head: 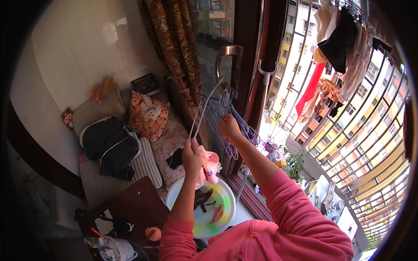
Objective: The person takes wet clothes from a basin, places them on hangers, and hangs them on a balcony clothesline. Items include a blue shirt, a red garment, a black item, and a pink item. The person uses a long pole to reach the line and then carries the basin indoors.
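Note:
Near the middle, my left hand [192,156] grips the end of a pale clothes hanger [205,106], whose hook reaches up to the metal door handle [228,50]. Pink cloth [209,163] hangs just beside and below that hand. My right hand [228,125] is raised at a bunch of wire hangers [243,130] hanging from the handle; its fingers are curled, and whether they hold a hanger is hidden. Below my arms stands a round plastic basin [232,208] in white, yellow and green. Inside it lie dark straps of cloth [203,198] and a small brownish-pink cloth [217,214].
At left, a sofa bears a patterned cushion [148,114] and dark clothing [112,146]. A dark wooden table [140,195] holds a white plastic bag [116,249]. On the right are a door frame, window bars, hanging laundry [343,39], a plant [295,164] and a pole with a forked top [267,73].

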`<state>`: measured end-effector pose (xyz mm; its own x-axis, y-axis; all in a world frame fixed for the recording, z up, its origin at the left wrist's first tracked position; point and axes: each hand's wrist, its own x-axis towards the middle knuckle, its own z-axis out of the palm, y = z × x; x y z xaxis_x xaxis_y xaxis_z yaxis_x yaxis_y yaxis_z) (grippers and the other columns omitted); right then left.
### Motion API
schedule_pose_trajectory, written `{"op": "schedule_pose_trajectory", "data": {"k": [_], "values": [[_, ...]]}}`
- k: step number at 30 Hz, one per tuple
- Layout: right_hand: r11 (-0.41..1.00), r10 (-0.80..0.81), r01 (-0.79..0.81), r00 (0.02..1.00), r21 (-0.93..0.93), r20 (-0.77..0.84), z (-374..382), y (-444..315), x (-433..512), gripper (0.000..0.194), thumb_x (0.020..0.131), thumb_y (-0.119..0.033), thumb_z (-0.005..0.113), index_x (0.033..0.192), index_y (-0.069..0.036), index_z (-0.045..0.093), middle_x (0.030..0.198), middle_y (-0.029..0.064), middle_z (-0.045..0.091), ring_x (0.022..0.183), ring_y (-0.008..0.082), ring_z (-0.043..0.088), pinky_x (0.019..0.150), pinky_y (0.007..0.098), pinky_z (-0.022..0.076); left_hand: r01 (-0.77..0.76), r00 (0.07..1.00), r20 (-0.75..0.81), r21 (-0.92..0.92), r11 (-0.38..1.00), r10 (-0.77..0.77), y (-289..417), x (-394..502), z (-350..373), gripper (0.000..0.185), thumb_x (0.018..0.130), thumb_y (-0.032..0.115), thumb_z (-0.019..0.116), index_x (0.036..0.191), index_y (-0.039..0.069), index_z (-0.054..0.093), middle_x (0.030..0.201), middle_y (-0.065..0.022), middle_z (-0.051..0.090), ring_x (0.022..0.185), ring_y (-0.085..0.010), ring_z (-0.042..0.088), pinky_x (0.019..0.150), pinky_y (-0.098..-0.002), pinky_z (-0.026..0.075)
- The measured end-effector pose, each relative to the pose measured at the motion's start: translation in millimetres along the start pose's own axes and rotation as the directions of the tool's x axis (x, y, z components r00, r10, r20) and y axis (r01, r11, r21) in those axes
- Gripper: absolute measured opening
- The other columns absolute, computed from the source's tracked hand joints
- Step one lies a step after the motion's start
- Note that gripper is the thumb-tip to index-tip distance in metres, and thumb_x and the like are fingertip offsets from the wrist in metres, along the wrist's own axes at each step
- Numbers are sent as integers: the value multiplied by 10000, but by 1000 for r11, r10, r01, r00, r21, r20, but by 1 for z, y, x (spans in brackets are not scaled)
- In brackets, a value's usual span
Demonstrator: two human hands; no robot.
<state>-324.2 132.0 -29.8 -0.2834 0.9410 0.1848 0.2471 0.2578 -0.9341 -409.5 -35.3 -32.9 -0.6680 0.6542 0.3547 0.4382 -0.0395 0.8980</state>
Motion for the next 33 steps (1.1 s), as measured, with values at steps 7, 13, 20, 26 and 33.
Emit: {"op": "schedule_pose_trajectory", "data": {"k": [7, 13, 20, 26, 33], "values": [[995, 103, -103, 993, -7, 57, -4, -3, 1, 240, 802, -181, 498, 886, 23, 589, 814, 221, 632, 795, 367, 620, 706, 402, 483, 0, 1000, -6, 42, 999, 0, 9, 7, -1, 314, 968, 286, 398, 919, -1, 516, 819, -202, 588, 770, -360, 578, 682, -404, 441], [980, -49, 66, 994, -187, 98, -12, -9, 5, 208, 780, -168, 512, 872, 3, 585, 691, 151, 600, 601, 259, 581, 539, 363, 440, -53, 998, -17, 76, 996, 54, 15, 15, -4, 311, 968, 281, 396, 930, -1, 519, 824, -202, 595, 766, -364, 585, 674, -411, 446], [885, -40, 112, 985, -452, 165, -33, -30, 3, 195, 744, -161, 516, 810, 4, 597, 703, 189, 623, 638, 297, 629, 577, 381, 478, -102, 994, -20, 86, 991, 105, 26, 26, -13, 316, 963, 282, 400, 888, 1, 525, 781, -185, 600, 744, -359, 589, 664, -415, 450], [909, -63, 76, 997, -410, 45, -29, -29, -3, 214, 747, -164, 510, 821, 15, 601, 830, 230, 634, 838, 389, 612, 737, 427, 480, -126, 992, -1, 129, 984, 127, 29, 21, -12, 319, 963, 288, 403, 861, 7, 515, 776, -187, 600, 749, -373, 588, 659, -426, 448], [931, -108, 108, 994, -349, 21, -31, -50, -3, 219, 791, -183, 522, 860, 16, 577, 732, 200, 619, 690, 319, 624, 625, 389, 482, -162, 987, 8, 149, 975, 162, 26, 25, -17, 322, 961, 300, 410, 876, 10, 522, 785, -179, 601, 754, -369, 591, 675, -425, 454]]}}
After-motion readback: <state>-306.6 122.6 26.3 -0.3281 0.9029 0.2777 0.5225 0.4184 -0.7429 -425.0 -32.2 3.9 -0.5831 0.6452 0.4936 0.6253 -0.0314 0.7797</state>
